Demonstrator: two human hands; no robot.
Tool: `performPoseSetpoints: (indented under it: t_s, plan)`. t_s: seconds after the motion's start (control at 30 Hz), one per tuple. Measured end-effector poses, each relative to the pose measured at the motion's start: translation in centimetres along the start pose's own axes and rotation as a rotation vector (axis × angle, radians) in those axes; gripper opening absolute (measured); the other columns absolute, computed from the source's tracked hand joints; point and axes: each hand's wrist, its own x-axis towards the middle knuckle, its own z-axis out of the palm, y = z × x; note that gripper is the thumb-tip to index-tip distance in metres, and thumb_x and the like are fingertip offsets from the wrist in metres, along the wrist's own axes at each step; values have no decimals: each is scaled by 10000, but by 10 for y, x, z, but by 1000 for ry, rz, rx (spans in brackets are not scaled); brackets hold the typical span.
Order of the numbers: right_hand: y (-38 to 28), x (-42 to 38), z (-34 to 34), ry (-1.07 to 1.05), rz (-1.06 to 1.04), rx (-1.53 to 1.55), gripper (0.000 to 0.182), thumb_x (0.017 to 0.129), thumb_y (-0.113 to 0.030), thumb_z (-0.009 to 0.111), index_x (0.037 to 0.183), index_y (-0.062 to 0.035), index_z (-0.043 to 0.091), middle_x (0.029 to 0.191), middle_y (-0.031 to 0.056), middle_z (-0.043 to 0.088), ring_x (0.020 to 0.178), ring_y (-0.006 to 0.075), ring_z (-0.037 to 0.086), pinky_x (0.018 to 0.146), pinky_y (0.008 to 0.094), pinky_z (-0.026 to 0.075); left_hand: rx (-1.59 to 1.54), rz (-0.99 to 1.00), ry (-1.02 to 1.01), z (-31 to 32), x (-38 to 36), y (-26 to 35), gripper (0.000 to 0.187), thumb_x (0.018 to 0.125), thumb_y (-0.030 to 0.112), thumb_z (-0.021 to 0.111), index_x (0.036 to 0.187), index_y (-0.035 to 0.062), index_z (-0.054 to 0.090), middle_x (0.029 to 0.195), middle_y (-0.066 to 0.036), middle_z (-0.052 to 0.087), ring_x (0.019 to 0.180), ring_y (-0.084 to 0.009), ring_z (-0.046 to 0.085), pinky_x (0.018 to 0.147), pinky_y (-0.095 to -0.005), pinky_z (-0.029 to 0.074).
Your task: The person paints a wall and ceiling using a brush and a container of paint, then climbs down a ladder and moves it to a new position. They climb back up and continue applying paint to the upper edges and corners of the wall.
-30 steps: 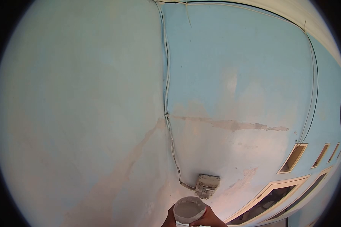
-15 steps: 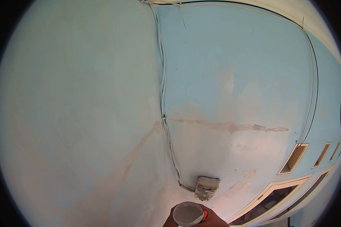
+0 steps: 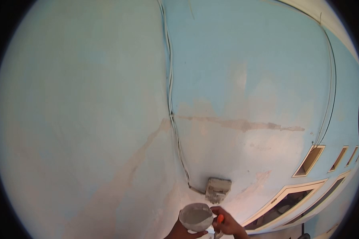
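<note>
A round bowl (image 3: 186, 218) with grey paste inside is at the bottom centre, tilted so that its inside shows. My left hand (image 3: 191, 235) is closed around it from below and the left, fingers along its underside. Right beside the rim, my right hand (image 3: 230, 226) is wrapped round a putty knife (image 3: 220, 218) with an orange handle. Its greyish lower part points down and is partly hidden by the fingers.
A grey, stained electrical box (image 3: 218, 190) sits on the wall just above the bowl. Cables (image 3: 171, 71) run up the wall corner from it. Rough patches (image 3: 243, 124) streak the blue wall. Framed openings (image 3: 309, 161) and a larger window (image 3: 281, 209) are at the lower right.
The bowl and both hands have risen further into view. More of my right hand and the orange handle shows, to the right of the bowl. The wall has shifted slightly upward in view.
</note>
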Motion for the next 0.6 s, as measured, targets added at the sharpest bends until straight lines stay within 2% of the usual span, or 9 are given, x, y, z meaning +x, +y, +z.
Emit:
performPoseSetpoints:
  t_s: [0.03,0.1,0.13,0.23,0.3,0.33,0.43,0.53,0.6]
  plan:
    - [13,2,-10,-15,-100,7,489,950,-74,599,1393,-22,399,1467,120,492,855,107,626,652,248,514,-1,-11,14,-1,0,0,659,799,359,835,1282,11,553,1256,-190,639,1209,-318,615,1056,-440,452]
    - [5,1,-17,-15,-160,112,451,881,-23,530,1307,-35,382,1416,212,498,585,84,519,514,252,469,218,26,-42,-5,-7,-22,602,797,392,844,1234,42,621,1214,-159,680,1172,-326,638,1041,-445,462]
    - [0,0,-19,6,-189,101,424,862,-53,539,1258,-37,388,1360,237,514,552,96,506,498,252,454,185,-104,-132,-10,-8,-24,783,726,343,932,1374,78,580,1378,-106,590,1313,-284,528,1142,-418,363]
    - [3,-1,-25,136,-257,79,306,912,-255,568,1093,-45,440,1135,170,557,531,109,499,495,246,419,231,-24,-141,-14,-5,-21,711,754,269,900,1342,44,570,1330,-125,627,1256,-261,577,1094,-396,417]
    - [11,1,-33,172,-376,-8,491,998,-525,553,1031,-51,428,1026,133,527,551,117,509,514,255,420,183,-100,-121,-14,-7,-25,819,736,249,916,1394,24,483,1333,-137,599,1268,-269,560,1086,-396,423]
    - [6,2,-33,165,-430,-37,503,1024,-542,510,1020,-47,419,1017,131,514,565,120,512,523,258,425,170,-153,-114,-14,-7,-23,875,729,244,921,1420,26,431,1351,-140,569,1277,-275,550,1083,-401,428]
    - [-16,-1,-29,251,-426,-29,307,1054,-334,490,1046,-31,441,1007,117,516,715,142,554,659,281,474,162,-232,-123,-16,-6,-25,964,719,231,927,1458,34,340,1385,-144,514,1298,-285,533,1083,-409,437]
    - [-38,-3,-31,303,-540,-267,143,1023,-110,526,1117,-2,513,1035,112,553,937,187,558,887,329,457,138,-248,-132,-17,-4,-26,998,717,211,924,1474,46,295,1406,-149,480,1319,-286,520,1088,-414,445]
    - [-55,-9,-34,371,-600,-382,142,1004,-84,568,1116,0,545,1061,132,600,976,206,592,905,346,471,100,-272,-122,-15,-6,-26,999,718,198,921,1478,52,289,1411,-152,471,1328,-283,515,1092,-415,448]
